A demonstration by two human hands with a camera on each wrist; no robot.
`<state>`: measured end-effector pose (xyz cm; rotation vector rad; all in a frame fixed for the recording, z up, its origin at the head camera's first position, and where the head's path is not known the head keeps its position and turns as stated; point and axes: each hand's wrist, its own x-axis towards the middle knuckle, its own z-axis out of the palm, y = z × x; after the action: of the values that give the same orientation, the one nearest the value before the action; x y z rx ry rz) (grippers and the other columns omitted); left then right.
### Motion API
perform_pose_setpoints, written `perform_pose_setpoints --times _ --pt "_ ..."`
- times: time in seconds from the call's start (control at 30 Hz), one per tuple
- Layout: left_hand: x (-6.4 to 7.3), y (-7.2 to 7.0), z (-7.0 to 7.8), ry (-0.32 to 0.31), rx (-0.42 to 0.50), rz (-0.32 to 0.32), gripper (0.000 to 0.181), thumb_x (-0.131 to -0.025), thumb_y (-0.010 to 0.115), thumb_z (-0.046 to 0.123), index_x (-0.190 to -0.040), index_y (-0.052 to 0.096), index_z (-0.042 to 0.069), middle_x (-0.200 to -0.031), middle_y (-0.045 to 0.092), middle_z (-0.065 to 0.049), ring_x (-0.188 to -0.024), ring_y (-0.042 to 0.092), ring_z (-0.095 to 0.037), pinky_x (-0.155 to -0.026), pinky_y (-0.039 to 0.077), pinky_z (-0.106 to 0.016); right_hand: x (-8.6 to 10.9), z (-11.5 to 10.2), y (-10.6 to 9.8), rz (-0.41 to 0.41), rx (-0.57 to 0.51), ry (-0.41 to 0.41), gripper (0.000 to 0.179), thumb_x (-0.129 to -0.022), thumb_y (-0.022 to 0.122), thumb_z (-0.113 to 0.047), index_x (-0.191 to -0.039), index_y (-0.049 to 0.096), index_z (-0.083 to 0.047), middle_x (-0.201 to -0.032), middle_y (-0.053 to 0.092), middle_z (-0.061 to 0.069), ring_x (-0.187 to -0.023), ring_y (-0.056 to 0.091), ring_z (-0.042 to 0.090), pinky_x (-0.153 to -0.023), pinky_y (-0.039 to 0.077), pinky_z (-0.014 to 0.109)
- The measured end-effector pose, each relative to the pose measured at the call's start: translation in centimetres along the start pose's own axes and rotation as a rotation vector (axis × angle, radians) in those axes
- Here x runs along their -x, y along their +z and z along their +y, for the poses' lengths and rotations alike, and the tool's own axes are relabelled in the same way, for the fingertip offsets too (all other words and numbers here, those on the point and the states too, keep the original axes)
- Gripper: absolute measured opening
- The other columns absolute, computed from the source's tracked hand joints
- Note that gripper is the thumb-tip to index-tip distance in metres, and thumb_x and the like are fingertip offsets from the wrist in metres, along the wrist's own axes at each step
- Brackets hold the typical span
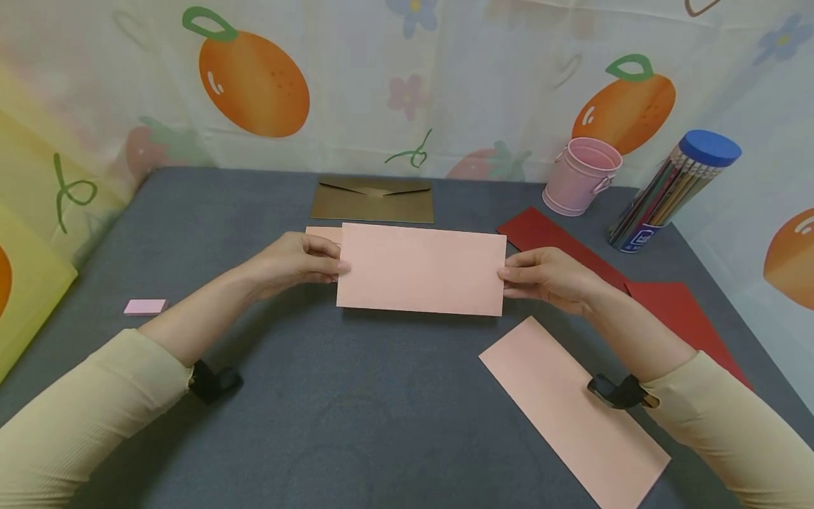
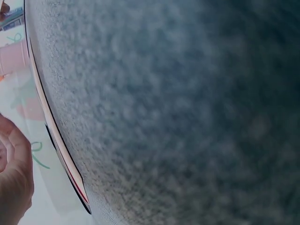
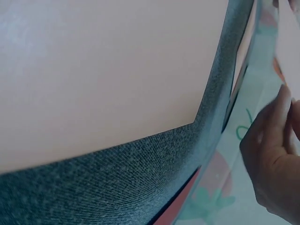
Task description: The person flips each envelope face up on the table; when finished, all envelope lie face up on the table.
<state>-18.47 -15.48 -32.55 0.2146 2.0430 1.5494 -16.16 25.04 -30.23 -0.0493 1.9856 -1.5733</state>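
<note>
Both hands hold a plain pink envelope-shaped paper (image 1: 421, 270) level above the grey tabletop. My left hand (image 1: 299, 258) pinches its left edge, thumb in front. On the opposite edge my right hand (image 1: 550, 279) pinches it between thumb and fingers. Another pink paper piece (image 1: 323, 232) shows partly behind the held one, mostly hidden. Farther back lies a gold-brown envelope (image 1: 375, 206) with its flap side up. A second pink rectangle (image 1: 547, 396) lies slanted under my right forearm. The right wrist view catches the right hand (image 3: 274, 154) at its edge.
Red paper rectangles (image 1: 562, 244) lie at the right, partly behind the right arm. A pink bucket (image 1: 579, 180) and a leaning blue-lidded tube of pencils (image 1: 664, 191) stand at the back right. A small pink block (image 1: 146, 307) sits left of the left forearm.
</note>
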Motion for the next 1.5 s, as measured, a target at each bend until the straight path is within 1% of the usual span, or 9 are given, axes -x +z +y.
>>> perform_pose_setpoints --times 0.17,0.33,0.67,0.83,1.0,1.13,1.23,1.33,1.5 --pt "0.30 -0.28 0.33 -0.004 0.138 0.044 0.006 -0.090 0.072 0.013 -0.096 0.071 0.014 -0.092 0.065 0.008 -0.081 0.064 -0.004 -0.086 0.058 -0.022 0.20 -0.10 -0.07 0.032 -0.011 -0.020 0.012 -0.098 0.061 -0.014 -0.092 0.071 -0.019 -0.079 0.066 -0.008 -0.073 0.065 0.005 -0.077 0.061 0.021" --pt "0.61 -0.39 0.58 0.022 0.168 0.058 0.006 -0.092 0.070 0.014 -0.089 0.073 0.019 -0.091 0.064 0.009 -0.078 0.060 -0.005 -0.078 0.055 -0.018 0.26 -0.16 -0.13 0.006 -0.074 -0.043 0.014 -0.099 0.060 -0.013 -0.095 0.073 -0.017 -0.082 0.076 -0.005 -0.076 0.073 0.008 -0.077 0.062 0.024" --pt "0.88 -0.38 0.57 0.041 0.088 0.091 0.005 -0.089 0.073 0.018 -0.087 0.077 0.020 -0.086 0.064 0.010 -0.073 0.059 -0.005 -0.075 0.055 -0.018 0.37 -0.13 -0.20 -0.068 -0.161 -0.080 0.018 -0.099 0.057 -0.007 -0.100 0.073 -0.014 -0.096 0.079 -0.001 -0.087 0.076 0.012 -0.082 0.061 0.026" --pt "0.78 -0.26 0.42 0.047 0.089 0.098 0.004 -0.087 0.076 0.017 -0.087 0.078 0.020 -0.078 0.069 0.011 -0.067 0.064 -0.004 -0.073 0.057 -0.020 0.24 -0.01 -0.14 -0.099 -0.200 -0.099 0.017 -0.099 0.055 -0.004 -0.099 0.071 -0.011 -0.102 0.078 0.000 -0.090 0.076 0.012 -0.084 0.061 0.027" --pt "0.62 -0.16 0.22 0.040 0.083 0.104 0.012 -0.088 0.074 0.013 -0.099 0.075 0.010 -0.082 0.074 0.010 -0.071 0.069 -0.005 -0.077 0.060 -0.023 0.20 -0.08 0.04 -0.071 -0.215 -0.070 0.017 -0.100 0.054 -0.007 -0.101 0.071 -0.012 -0.106 0.077 -0.001 -0.089 0.076 0.011 -0.083 0.061 0.026" --pt "0.80 -0.30 0.26 0.052 0.105 0.061 0.024 -0.091 0.067 0.007 -0.115 0.072 0.002 -0.093 0.076 0.008 -0.083 0.072 -0.007 -0.083 0.061 -0.025 0.16 0.05 0.19 -0.038 -0.218 -0.055 0.022 -0.102 0.053 -0.011 -0.106 0.073 -0.018 -0.109 0.076 -0.004 -0.090 0.075 0.011 -0.082 0.061 0.025" --pt "0.94 -0.37 0.26 0.076 0.147 0.012 0.019 -0.094 0.062 0.007 -0.109 0.074 0.007 -0.094 0.078 0.005 -0.084 0.072 -0.008 -0.084 0.061 -0.025 0.15 0.13 0.33 -0.019 -0.223 -0.053 0.022 -0.102 0.053 -0.013 -0.107 0.073 -0.020 -0.108 0.076 -0.006 -0.090 0.075 0.011 -0.081 0.061 0.025" --pt "1.00 -0.40 0.20 0.095 0.170 -0.005 0.018 -0.097 0.058 0.011 -0.098 0.075 0.013 -0.090 0.078 0.004 -0.079 0.072 -0.008 -0.082 0.061 -0.024 0.15 0.11 0.43 -0.005 -0.233 -0.048 0.022 -0.102 0.053 -0.016 -0.107 0.074 -0.020 -0.107 0.076 -0.005 -0.090 0.075 0.012 -0.081 0.061 0.025" --pt "0.81 -0.28 0.06 0.069 0.095 0.042 0.016 -0.095 0.065 0.018 -0.103 0.074 0.007 -0.083 0.076 0.007 -0.078 0.071 -0.007 -0.079 0.060 -0.023 0.14 0.04 0.49 0.019 -0.200 -0.045 0.022 -0.102 0.054 -0.020 -0.105 0.076 -0.020 -0.106 0.075 -0.004 -0.091 0.075 0.013 -0.080 0.061 0.024"
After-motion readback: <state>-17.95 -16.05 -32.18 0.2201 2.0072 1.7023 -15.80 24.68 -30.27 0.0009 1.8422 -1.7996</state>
